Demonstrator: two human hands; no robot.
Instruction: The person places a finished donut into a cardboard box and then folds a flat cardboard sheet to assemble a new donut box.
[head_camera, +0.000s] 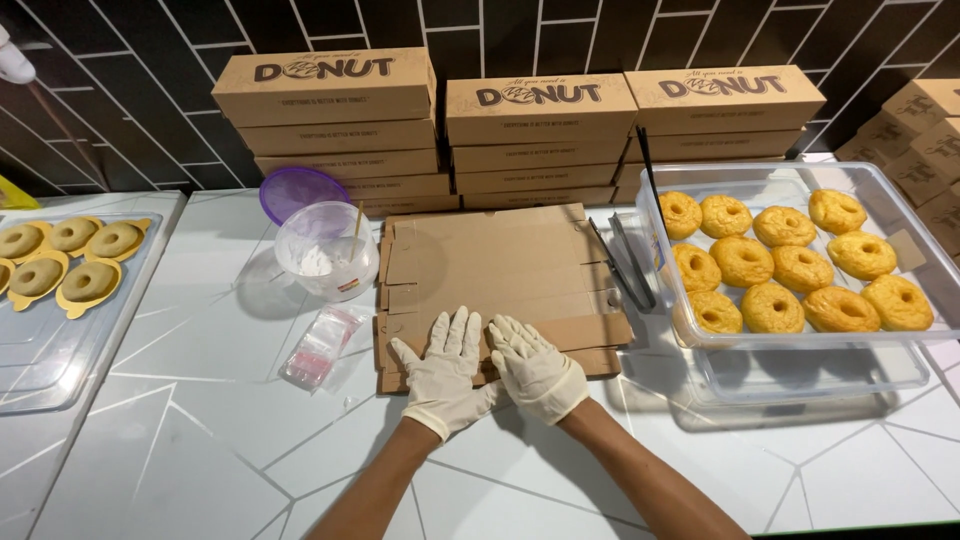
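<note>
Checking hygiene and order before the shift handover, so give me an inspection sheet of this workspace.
Surface: white table with grey lines, no spills seen.
Job's things: flat brown cardboard box blanks, stacked, under both hands.
Clutter: clear plastic tub of white powder; purple lid; small clear sachet; black tongs.
Grippers: left hand and right hand, white gloves, fingers flat on the cardboard.
Cables: nothing seen.
Surroundings: clear bin of yellow ring donuts; stacked closed brown boxes; tray of donuts in yellow holders; dark tiled wall.
</note>
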